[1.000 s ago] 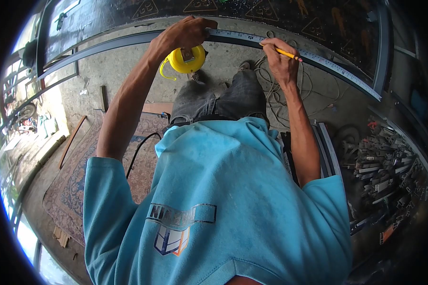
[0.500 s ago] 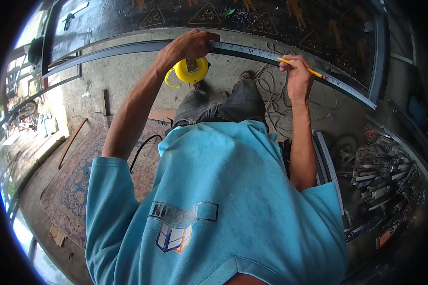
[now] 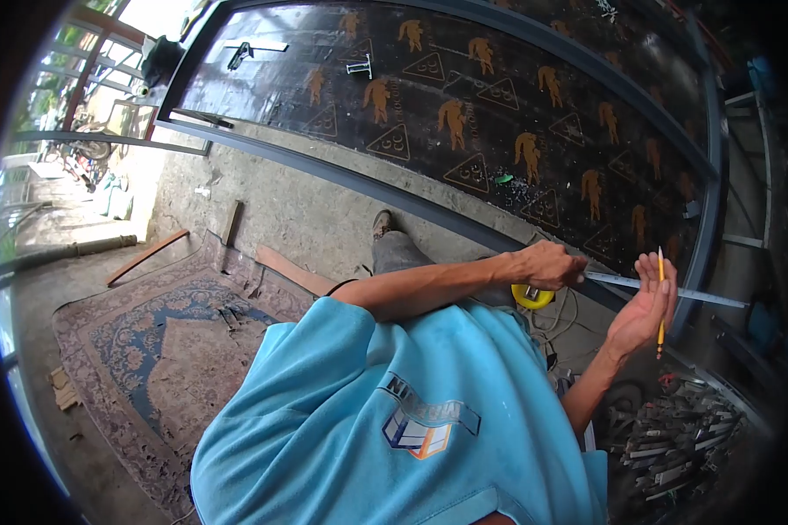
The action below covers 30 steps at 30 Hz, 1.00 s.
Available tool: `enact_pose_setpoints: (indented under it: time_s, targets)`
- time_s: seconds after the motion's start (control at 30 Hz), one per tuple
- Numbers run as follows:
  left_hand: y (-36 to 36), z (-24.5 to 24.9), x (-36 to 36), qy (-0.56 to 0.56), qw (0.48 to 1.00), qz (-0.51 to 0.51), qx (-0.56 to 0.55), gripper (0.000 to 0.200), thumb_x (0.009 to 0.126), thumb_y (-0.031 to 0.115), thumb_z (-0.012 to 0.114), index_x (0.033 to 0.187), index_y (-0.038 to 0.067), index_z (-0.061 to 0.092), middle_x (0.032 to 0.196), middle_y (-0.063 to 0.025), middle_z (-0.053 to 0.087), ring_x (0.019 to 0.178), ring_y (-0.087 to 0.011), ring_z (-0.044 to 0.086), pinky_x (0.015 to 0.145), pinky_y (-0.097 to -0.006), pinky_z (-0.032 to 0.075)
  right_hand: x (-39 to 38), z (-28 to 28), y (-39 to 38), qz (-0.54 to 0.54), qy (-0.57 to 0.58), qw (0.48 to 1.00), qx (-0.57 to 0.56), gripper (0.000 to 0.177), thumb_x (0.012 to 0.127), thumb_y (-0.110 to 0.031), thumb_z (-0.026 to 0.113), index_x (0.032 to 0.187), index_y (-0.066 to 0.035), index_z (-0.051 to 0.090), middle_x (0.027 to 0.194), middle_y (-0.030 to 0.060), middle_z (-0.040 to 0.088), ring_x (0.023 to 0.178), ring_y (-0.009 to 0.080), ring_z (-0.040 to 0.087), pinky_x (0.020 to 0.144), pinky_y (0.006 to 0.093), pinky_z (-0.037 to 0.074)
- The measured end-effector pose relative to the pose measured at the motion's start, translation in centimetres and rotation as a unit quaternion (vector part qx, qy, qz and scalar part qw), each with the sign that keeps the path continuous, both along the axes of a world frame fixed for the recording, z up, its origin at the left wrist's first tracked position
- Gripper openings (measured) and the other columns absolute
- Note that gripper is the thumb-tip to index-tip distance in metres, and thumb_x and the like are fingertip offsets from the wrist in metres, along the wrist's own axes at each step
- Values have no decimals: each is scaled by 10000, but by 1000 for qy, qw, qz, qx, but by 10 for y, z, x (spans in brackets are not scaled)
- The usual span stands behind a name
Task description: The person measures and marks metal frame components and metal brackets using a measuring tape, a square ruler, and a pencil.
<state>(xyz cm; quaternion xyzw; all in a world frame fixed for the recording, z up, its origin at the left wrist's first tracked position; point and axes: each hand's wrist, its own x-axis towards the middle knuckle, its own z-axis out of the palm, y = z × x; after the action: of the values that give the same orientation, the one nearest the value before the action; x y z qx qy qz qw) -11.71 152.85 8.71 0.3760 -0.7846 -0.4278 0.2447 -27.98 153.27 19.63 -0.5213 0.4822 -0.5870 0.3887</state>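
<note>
My left hand (image 3: 547, 265) is closed round a tape measure by the near bar of a dark grey metal frame (image 3: 359, 188). Below that hand shows the yellow case (image 3: 532, 296) of the tape measure, partly covered by the wrist. From my fist the pale blade (image 3: 700, 297) runs right, past the frame's right-hand bar. A yellow pencil (image 3: 661, 302) stands nearly upright in my right hand (image 3: 646, 306), its point up. That hand overlaps the blade in this view, its fingers raised over it.
A black printed board (image 3: 464, 114) with small offcuts on it lies within the frame. On the floor are a patterned rug (image 3: 193, 359), a wood strip (image 3: 149, 257) and cords (image 3: 556, 324). Many metal offcuts (image 3: 683, 437) are piled at the lower right.
The view has shifted, with more of the board showing. My left hand has come closer to my right with the tape measure. The pencil has turned from slanting to nearly upright.
</note>
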Motion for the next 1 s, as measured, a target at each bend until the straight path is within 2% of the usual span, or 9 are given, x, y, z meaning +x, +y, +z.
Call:
enact_pose_setpoints:
  time_s: [0.13,0.23,0.33,0.43,0.53,0.67,0.73,0.9,1.0]
  targets:
    - [-30,6,101,7,994,92,62,314,951,323,459,922,18,530,614,-216,543,604,-409,572,551,-485,445,67,6,-9,-11,-19,999,-33,531,1007,-374,301,1261,67,453,1233,205,534,1194,307,483,1014,427,377]
    - [-33,-4,225,29,951,291,95,263,961,256,468,925,0,516,619,-218,508,566,-381,538,546,-453,400,128,-17,-17,-20,-9,999,33,547,1004,-403,313,1283,54,422,1022,189,632,1136,280,535,1026,398,352]
    - [-24,-12,364,14,810,570,135,320,954,320,493,890,7,488,669,-180,532,626,-253,544,596,-392,412,205,-35,-17,-12,5,986,165,501,1000,-407,343,1276,-4,458,639,77,569,662,169,591,733,302,482]
    - [-17,-31,497,-34,704,706,62,353,950,325,470,832,-4,521,693,-212,575,678,-359,588,642,-432,431,256,-67,-18,7,51,967,248,478,997,-427,335,1220,-50,527,552,24,499,483,91,498,448,204,395]
    - [-18,-57,594,-23,617,786,17,481,934,391,461,791,-40,617,745,-223,628,741,-366,615,707,-436,449,279,-89,-12,-2,70,955,290,489,992,-445,339,1211,-52,533,544,11,498,450,74,481,406,187,363]
    - [-43,-79,652,-189,633,751,14,610,875,532,529,777,-66,609,811,-229,612,828,-356,587,763,-433,450,280,-98,1,-68,103,940,319,485,986,-460,343,1222,-81,533,533,0,504,433,65,485,394,179,349]
    - [-56,-55,652,-143,669,727,49,631,824,559,595,895,-67,569,1005,-273,516,919,-413,529,803,-462,429,269,-101,9,-109,137,929,327,470,989,-453,338,1225,-95,532,524,-1,497,427,70,487,390,176,345]
    - [-109,-118,789,-425,555,693,-175,898,710,646,650,1218,-69,452,1225,-297,467,1154,-422,445,932,-490,397,248,-101,51,-223,81,905,352,468,973,-461,390,1191,-79,548,532,9,487,405,75,441,372,199,340]
    - [-149,-139,901,-339,756,552,94,881,645,649,703,1089,-92,531,831,-215,662,800,-331,651,740,-423,493,250,-97,77,-238,83,896,366,475,966,-458,417,1134,-40,569,546,18,476,474,93,477,448,233,393]
